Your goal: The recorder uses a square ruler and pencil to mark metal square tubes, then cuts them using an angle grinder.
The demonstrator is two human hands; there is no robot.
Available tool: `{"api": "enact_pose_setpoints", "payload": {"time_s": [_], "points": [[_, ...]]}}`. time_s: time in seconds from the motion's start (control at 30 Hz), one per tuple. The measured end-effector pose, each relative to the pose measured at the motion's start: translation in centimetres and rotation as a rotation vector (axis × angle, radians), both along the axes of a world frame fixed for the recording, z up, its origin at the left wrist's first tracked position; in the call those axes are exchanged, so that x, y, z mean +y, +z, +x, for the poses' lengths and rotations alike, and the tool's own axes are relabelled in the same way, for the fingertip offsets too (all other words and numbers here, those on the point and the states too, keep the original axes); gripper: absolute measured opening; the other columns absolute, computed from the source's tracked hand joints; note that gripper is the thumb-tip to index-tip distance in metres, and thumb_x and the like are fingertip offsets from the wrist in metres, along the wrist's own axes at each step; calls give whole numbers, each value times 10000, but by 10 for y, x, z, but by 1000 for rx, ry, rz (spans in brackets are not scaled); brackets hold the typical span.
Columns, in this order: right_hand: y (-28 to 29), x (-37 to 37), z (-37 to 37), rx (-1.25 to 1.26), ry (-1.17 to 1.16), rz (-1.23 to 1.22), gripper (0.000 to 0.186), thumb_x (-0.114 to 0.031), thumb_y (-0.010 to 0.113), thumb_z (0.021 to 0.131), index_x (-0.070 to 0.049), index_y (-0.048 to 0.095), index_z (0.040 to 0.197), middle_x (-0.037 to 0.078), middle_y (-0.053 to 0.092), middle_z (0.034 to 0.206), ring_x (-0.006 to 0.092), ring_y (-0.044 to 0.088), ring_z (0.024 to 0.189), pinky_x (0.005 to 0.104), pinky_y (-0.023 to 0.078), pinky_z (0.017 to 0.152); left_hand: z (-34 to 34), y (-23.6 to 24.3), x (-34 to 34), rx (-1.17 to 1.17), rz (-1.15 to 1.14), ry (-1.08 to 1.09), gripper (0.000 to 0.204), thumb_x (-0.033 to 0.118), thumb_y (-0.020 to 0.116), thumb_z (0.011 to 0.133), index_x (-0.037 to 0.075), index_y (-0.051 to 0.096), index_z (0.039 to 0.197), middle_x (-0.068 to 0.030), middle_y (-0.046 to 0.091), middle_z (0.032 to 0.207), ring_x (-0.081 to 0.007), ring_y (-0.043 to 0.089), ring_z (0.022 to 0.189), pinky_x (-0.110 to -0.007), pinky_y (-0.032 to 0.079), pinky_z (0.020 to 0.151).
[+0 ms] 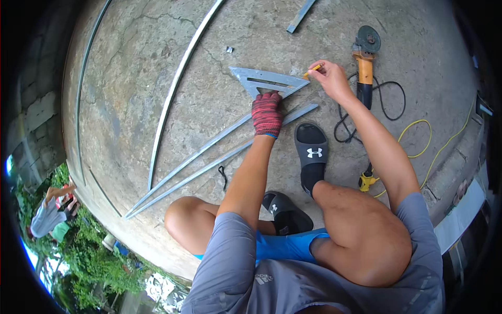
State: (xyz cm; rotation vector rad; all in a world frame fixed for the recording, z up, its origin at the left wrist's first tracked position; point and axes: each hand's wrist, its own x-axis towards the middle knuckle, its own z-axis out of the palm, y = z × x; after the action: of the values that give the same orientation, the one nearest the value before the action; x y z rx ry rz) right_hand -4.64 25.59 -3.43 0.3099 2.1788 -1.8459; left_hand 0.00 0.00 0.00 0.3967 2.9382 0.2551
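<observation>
From the head camera, the person squats on a concrete floor (130, 78) and looks straight down. The left hand (266, 112), in a red knit glove, presses flat on a metal triangle square (266, 81) where it crosses two long metal strips (209, 154) — these run from the lower left of the floor up toward the middle. The right hand (329, 78) pinches a short yellow pencil (312, 68) between thumb and fingers, its tip at the right corner of the square.

To mark well, it seems best to keep the gloved palm bearing down so the square cannot slide on the smooth strip, seat the square's edge tight against the strip's side, and draw the pencil in one stroke with its tip hard against the metal edge. The black sandal (311, 149) just beside the strips' right end appears to help pin them.

Room to move is open to the upper left, where only a curved metal rail (178, 83) and a small loose bit (229, 49) lie. The right is more crowded — an angle grinder (365, 57) sits near the pencil hand, its black cord (366, 110) looped by the forearm and a yellow cable (418, 138) trailing beyond. A short metal offcut (300, 15) lies at the top edge. The floor ends at a drop along the lower left, with greenery below.
</observation>
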Motion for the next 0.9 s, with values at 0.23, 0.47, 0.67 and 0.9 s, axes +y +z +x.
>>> {"api": "enact_pose_setpoints", "payload": {"time_s": [0.23, 0.47, 0.67, 0.9], "points": [[-17, 150, 34, -37, 112, 297, 210, -185, 699, 1034, 13, 701, 1104, 59, 708, 936, 112, 651, 864, 272, 503, 799, 40, -57, 150, -83, 267, 76, 160, 144, 624, 864, 143, 727, 987, -94, 696, 1074, -310, 650, 1066, -458, 523, 890], [-56, 190, 44, -88, 134, 265, 223, -212, 694, 1056, 4, 687, 1111, 34, 668, 968, 110, 609, 888, 278, 484, 822, 42, -69, 160, -159, 201, 87, 182, 175, 614, 906, 170, 765, 1007, -71, 721, 1070, -286, 674, 1091, -440, 530, 900], [-46, 172, 41, -43, 141, 298, 222, -208, 699, 1052, 4, 691, 1118, 51, 698, 978, 124, 654, 943, 300, 510, 842, 46, -67, 153, -132, 210, 104, 198, 167, 605, 914, 171, 757, 1040, -75, 717, 1104, -290, 674, 1096, -441, 530, 896], [-4, 158, 47, -89, 118, 378, 197, -164, 735, 998, 16, 707, 1073, 66, 717, 951, 118, 663, 890, 299, 512, 808, 44, -53, 149, -195, 281, 97, 192, 127, 604, 879, 151, 728, 1024, -103, 722, 1082, -337, 674, 1080, -466, 525, 920]]}}
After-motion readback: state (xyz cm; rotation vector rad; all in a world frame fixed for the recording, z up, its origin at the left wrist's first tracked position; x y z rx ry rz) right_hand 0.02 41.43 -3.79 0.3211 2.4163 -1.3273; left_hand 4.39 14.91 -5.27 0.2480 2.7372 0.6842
